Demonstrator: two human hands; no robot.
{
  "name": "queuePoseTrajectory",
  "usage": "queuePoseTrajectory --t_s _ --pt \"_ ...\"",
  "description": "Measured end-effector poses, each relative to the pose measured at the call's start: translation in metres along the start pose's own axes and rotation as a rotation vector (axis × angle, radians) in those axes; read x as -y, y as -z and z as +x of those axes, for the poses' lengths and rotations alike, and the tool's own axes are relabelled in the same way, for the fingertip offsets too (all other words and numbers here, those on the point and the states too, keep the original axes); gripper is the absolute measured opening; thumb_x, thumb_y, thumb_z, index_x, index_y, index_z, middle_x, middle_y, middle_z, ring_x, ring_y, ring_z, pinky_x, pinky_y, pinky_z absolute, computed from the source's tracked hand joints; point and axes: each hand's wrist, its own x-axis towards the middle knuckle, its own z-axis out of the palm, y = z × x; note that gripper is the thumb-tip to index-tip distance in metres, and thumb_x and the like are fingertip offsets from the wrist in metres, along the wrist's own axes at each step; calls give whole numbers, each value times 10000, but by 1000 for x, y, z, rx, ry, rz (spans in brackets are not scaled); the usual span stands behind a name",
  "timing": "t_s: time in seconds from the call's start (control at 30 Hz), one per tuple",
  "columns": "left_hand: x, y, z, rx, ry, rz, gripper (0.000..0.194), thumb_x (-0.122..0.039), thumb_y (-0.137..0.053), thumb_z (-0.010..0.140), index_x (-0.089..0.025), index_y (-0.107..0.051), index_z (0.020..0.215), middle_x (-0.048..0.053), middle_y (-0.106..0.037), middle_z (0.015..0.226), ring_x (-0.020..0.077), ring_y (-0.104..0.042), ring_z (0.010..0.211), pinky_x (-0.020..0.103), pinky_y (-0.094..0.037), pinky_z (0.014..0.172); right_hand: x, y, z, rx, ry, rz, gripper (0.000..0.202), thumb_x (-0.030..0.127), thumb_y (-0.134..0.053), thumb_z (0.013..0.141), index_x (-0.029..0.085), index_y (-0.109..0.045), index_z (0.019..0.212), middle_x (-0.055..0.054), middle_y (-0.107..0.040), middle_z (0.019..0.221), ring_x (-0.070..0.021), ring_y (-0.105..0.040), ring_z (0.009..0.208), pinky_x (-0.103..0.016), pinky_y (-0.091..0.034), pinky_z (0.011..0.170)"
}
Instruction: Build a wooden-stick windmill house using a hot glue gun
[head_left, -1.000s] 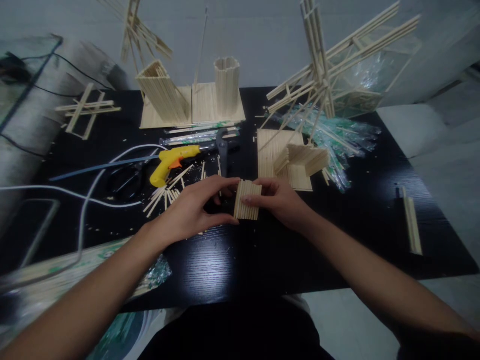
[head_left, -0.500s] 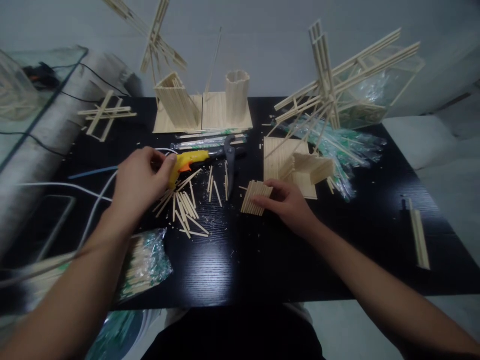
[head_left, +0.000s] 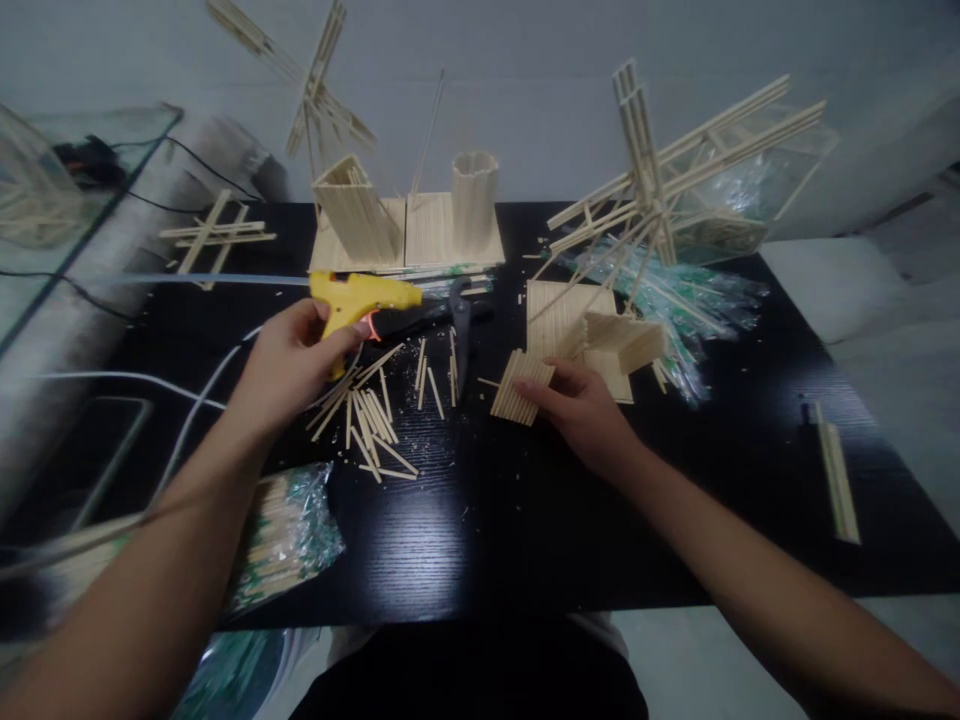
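Note:
My left hand (head_left: pixel 289 355) is closed round the handle of a yellow glue gun (head_left: pixel 360 293), its nozzle pointing right. A translucent glue stick (head_left: pixel 225 279) juts from its back. Between the thumb and fingers of my right hand (head_left: pixel 589 405) is a small panel of wooden sticks (head_left: pixel 521 388) laid side by side. Below the glue gun lie several short cut sticks (head_left: pixel 371 420). Dark-handled pliers (head_left: pixel 461 335) rest between the two hands. Just beyond my right hand, a stick-built box shape (head_left: pixel 626 340) stands on a square stick base (head_left: pixel 551 315).
A stick windmill (head_left: pixel 652 190) rises at the back right beside clear plastic wrappers (head_left: pixel 682 300). Two stick towers (head_left: pixel 474 205) stand at the back. A bag of sticks (head_left: pixel 289 530) lies front left, and white cables (head_left: pixel 187 430) cross the left side.
My left hand has lifted the glue gun and turned it more level, with the glue stick now showing behind it. The panel in my right hand has shifted slightly right and tilted.

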Motion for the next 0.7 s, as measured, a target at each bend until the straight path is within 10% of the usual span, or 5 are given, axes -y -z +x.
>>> queuePoseTrajectory --t_s 0.17,0.7 --pt "-1 2 -4 442 -62 -272 309 -335 -645 876 -147 -633 630 45 -612 495 110 -517 443 263 -380 502 -4 2 3 24 -46 60 310 428 -922 748 248 -815 977 -17 -825 1015 -190 -760 908 -374 -604 921" --pt "6 -2 -16 781 -162 -227 477 -646 -546 994 -227 -754 902 18 -654 638 89 -486 400 247 -348 429 0 1 3 67 -117 168 344 414 -937 733 226 -796 985 -44 -825 1020 -214 -785 930 -406 -632 948"
